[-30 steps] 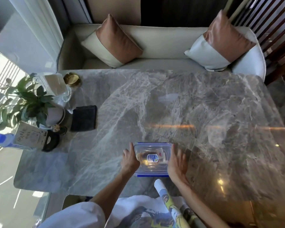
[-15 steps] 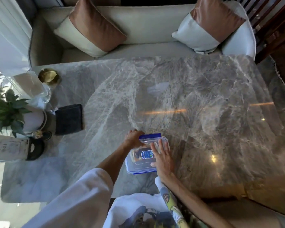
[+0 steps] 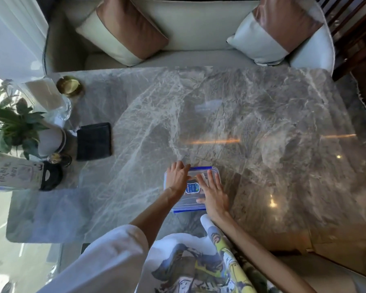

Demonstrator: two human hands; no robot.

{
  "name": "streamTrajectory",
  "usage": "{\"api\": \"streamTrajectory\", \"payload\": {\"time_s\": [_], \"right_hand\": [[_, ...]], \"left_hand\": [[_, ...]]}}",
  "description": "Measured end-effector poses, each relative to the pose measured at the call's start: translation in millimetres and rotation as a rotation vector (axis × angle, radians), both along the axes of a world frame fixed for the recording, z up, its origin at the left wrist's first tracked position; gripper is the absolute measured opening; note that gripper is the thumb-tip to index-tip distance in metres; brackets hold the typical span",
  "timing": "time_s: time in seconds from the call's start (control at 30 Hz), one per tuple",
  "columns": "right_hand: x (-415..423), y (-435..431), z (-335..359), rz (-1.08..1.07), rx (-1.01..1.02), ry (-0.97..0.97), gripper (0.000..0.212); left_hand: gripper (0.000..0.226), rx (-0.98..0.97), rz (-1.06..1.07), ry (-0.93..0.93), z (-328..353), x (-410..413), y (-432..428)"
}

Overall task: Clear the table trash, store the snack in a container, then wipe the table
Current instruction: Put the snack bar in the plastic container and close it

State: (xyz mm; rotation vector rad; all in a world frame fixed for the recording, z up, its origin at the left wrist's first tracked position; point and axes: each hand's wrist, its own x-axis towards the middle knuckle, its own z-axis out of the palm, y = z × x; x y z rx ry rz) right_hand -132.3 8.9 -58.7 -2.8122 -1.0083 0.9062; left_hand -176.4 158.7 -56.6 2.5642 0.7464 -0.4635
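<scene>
A clear plastic container [image 3: 195, 203] with a blue-edged lid sits near the front edge of the grey marble table [image 3: 251, 123]. A snack packet with a blue label [image 3: 192, 188] shows through the lid. My left hand [image 3: 177, 178] lies over the container's left far corner, fingers curled on the lid's rim. Flat on the lid's right side rests my right hand [image 3: 213, 192], fingers spread and pressing down. A dark folded cloth [image 3: 93, 141] lies at the table's left.
At the left edge stand a potted plant [image 3: 15, 127], a glass jar [image 3: 49, 98], a gold dish [image 3: 69, 85], a printed card [image 3: 17, 172] and a black round object [image 3: 51, 179]. A cream sofa with two cushions [image 3: 127, 28] runs behind the table.
My hands went from the container's two sides onto its lid. The left hand now grips the far left corner; the right hand presses flat. The camera view shifted forward.
</scene>
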Motion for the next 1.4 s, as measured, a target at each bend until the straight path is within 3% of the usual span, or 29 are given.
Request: {"api": "streamTrajectory", "payload": {"time_s": [0.13,0.23,0.3,0.37,0.43,0.47,0.6,0.77,0.87,0.93,1.03,1.1,1.13,1.27,1.4], "right_hand": [[-3.6,-8.9,-0.3,-0.17,0.359,0.202,0.087],[-16.8,-30.3,-3.3,-0.57,0.604,0.383,0.094],[-26.6,-45.1,-4.2,-0.928,0.574,0.57,0.099],[-35.0,-51.7,-5.8,-1.198,0.522,0.845,0.078],[-37.5,-52.1,-7.1,-1.253,0.52,0.938,0.047],[-37.4,-51.5,-7.2,-1.259,0.531,0.925,0.041],[-36.2,-46.4,0.1,-1.395,0.508,0.968,0.031],[-34.2,-41.7,5.9,-1.451,0.403,1.027,0.019],[-33.9,-42.4,13.6,-1.386,0.38,0.957,0.035],[-38.1,-47.3,14.0,-1.189,0.353,0.698,0.057],[-41.9,-60.6,9.6,-0.454,0.332,0.077,0.091],[-39.3,-61.1,4.2,0.047,0.212,-0.106,0.1],[-36.6,-58.9,0.4,0.185,0.135,-0.126,0.1],[-31.1,-53.3,-6.3,0.22,0.129,-0.157,0.084],[-32.4,-48.9,-3.8,0.211,0.209,-0.225,0.086]], "left_hand": [[0.057,0.095,-0.035,-0.198,5.9,-42.1,-27.7],[0.054,0.093,-0.11,-0.309,-0.1,-80.2,-36.8],[0.061,0.047,-0.145,-0.247,-5.5,-103.5,-38.0],[0.073,0.002,-0.215,-0.114,-15.4,-119.7,-37.6],[0.086,0.029,-0.294,-0.021,-21.2,-126.0,-37.7],[0.094,0.057,-0.324,0.009,-22.2,-126.8,-38.9],[0.109,0.149,-0.344,0.044,-22.0,-125.1,-46.1],[0.099,0.18,-0.334,0.081,-18.9,-121.1,-48.1],[0.081,0.168,-0.32,0.065,-16.4,-118.7,-45.1],[0.075,0.154,-0.312,0.045,-15.0,-116.9,-42.7],[0.074,0.149,-0.32,0.048,-14.7,-117.1,-41.0],[0.075,0.153,-0.31,0.037,-15.2,-118.7,-40.5],[0.075,0.153,-0.31,0.03,-15.4,-118.8,-40.1],[0.075,0.164,-0.302,0.01,-16.4,-117.9,-40.1],[0.073,0.178,-0.28,0.009,-19.9,-116.4,-43.7]]}}
